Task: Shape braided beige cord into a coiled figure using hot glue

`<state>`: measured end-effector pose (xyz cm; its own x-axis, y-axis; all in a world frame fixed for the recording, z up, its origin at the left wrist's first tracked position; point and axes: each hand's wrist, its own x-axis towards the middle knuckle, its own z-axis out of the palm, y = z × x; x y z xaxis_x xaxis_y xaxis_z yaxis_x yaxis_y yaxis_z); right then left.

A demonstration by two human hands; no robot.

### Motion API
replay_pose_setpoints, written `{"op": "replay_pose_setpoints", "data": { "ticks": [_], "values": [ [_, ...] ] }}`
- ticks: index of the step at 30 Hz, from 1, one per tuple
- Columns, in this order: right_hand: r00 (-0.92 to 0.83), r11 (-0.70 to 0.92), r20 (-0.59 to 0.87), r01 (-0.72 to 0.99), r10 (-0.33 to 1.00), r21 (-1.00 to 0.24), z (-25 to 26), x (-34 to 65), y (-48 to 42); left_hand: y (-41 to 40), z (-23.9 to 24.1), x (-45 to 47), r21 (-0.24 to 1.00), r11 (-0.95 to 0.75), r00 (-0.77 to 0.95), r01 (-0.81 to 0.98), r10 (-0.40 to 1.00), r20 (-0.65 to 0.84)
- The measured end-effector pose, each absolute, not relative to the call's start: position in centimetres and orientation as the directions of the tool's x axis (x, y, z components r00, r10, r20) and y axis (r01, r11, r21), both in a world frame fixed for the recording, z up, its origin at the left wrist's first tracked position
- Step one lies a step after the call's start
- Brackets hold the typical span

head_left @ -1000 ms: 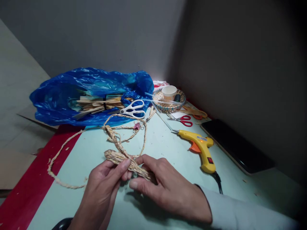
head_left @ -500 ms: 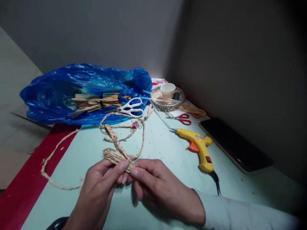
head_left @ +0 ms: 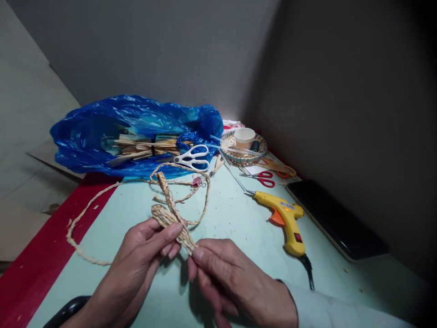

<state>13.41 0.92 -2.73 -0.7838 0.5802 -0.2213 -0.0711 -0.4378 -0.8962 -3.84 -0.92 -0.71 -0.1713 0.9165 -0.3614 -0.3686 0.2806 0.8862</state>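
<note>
A tan braided straw cord, folded and coiled into a narrow flat bundle (head_left: 165, 216), is held between my two hands. My left hand (head_left: 146, 253) pinches it around the middle, thumb on top. At its lower right end, the thumb and fingers of my right hand (head_left: 230, 269) close on it. One thicker braided length sticks up from the bundle, away from me. The loose braided cord (head_left: 89, 202) loops over the table to the left and behind, with a small pink piece (head_left: 196, 182) beside it. Parts of the bundle are hidden under my fingers.
A yellow glue gun (head_left: 290, 218) lies to the right, near a black phone (head_left: 336, 218). Farther back are red-handled scissors (head_left: 266, 178), white-handled scissors (head_left: 193, 158), a woven basket (head_left: 235, 157) holding a paper cup (head_left: 244, 136), and a blue plastic bag (head_left: 136, 109) with straw strips (head_left: 136, 146).
My right hand has shifted a little down and right along the bundle, showing more of its end. The bundle's upright length points up more steeply. The whole view has tilted slightly.
</note>
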Motion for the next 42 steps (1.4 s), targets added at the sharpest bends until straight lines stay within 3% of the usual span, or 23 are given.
{"op": "replay_pose_setpoints", "data": {
  "ticks": [6,12,21,28,31,37,42],
  "values": [
    [-0.862,-0.496,-0.086,-0.203,0.5,-0.844,-3.4,13.1,1.5,-0.7,0.2,-4.5,0.864,0.265,-0.157,-0.428,0.92,-0.359],
    [-0.858,-0.468,-0.138,-0.129,0.495,-0.874,-2.7,13.4,1.6,-0.5,0.9,-5.6,0.866,0.233,-0.197,-0.442,0.917,-0.348],
    [-0.779,-0.407,-0.166,-0.123,0.605,-0.905,-2.7,13.0,1.0,-0.6,0.8,-4.9,0.819,0.209,-0.206,-0.535,0.907,-0.367],
    [-0.83,-0.502,-0.052,-0.285,0.556,-0.816,-3.7,12.5,1.0,-0.5,1.0,-4.9,0.77,0.17,-0.22,-0.615,0.901,-0.374],
    [-0.857,-0.473,-0.012,-0.272,0.515,-0.838,-3.4,13.2,1.9,-0.2,1.0,-5.3,0.75,0.187,-0.208,-0.634,0.893,-0.399],
    [-0.804,-0.401,-0.108,-0.17,0.585,-0.9,-1.7,14.3,2.8,0.2,1.1,-5.4,0.72,0.21,-0.19,-0.662,0.882,-0.431],
    [-0.801,-0.291,-0.103,-0.092,0.589,-0.952,-0.8,14.2,2.3,-0.2,1.3,-5.5,0.714,0.236,-0.162,-0.659,0.883,-0.441]
  ]
}}
